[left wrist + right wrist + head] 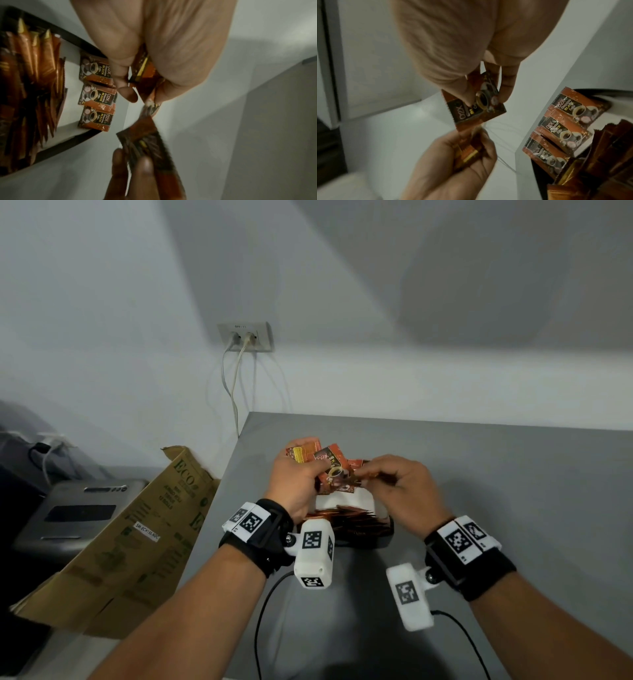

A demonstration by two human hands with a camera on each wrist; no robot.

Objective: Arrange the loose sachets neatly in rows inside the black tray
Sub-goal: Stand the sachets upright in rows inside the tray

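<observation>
My left hand [298, 470] grips a small bunch of orange-brown coffee sachets [303, 451] above the black tray [387, 534]. My right hand [486, 99] pinches one sachet [477, 112] between thumb and fingers, right beside the bunch [465, 152]. Three matching sachets [96, 94] lie in a row on the tray's white liner, along its far side. A heap of long orange stick sachets [34, 81] fills the tray's near side. The tray rim [75, 42] is partly hidden by my hands.
The tray sits on a grey table [513, 474] near its left edge. A flattened cardboard box [144, 535] leans at the left, beside a grey device [78, 511]. Cables hang from a wall socket [246, 337]. Black cords [263, 611] trail from my wrist cameras.
</observation>
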